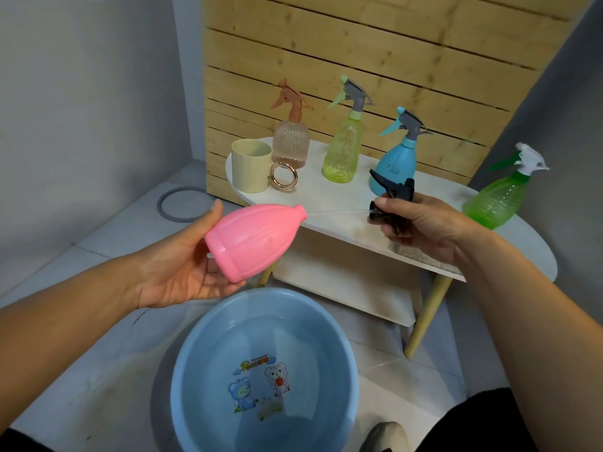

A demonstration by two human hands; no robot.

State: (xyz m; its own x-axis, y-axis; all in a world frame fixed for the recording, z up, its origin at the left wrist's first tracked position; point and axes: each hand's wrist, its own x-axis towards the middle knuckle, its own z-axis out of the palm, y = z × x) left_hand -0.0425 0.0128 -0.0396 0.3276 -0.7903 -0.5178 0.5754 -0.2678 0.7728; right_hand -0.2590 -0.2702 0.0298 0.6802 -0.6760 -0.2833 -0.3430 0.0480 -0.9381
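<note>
My left hand (189,265) holds a pink plastic bottle (254,239) on its side, its open neck pointing right. The bottle has no cap on it. My right hand (421,230) grips a black spray head (393,190), pulled clear of the bottle. A thin clear tube (339,212) runs from the spray head to the bottle's neck. Both hands hover above a blue basin (195,370) of water on the floor.
A white oval table (342,220) stands beyond the hands, with a lower shelf (342,288). On it stand a cream mug (251,166), a peach spray bottle (290,138), a yellow-green one (342,148), a blue one (396,158) and a green one (496,197). A wooden slat panel (359,60) backs it.
</note>
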